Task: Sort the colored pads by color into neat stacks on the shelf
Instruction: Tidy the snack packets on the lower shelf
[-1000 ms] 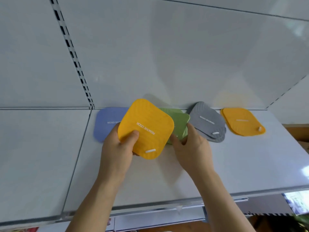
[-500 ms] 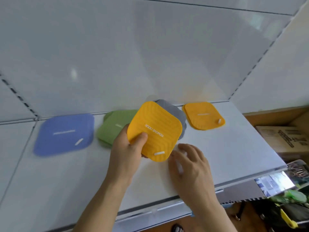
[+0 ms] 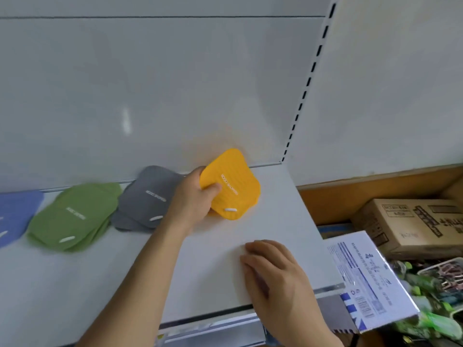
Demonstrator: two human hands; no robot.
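pads on shelf, box right

The shelf looks like smooth painted metal with a soft sheen, and the back panel is glossier, mirroring an orange glow. The yellow pad is matt and finely ribbed, rubbery in look; the gray pads and green pads share that matt finish. The box is dull brown cardboard, and the packet has glossy wrap
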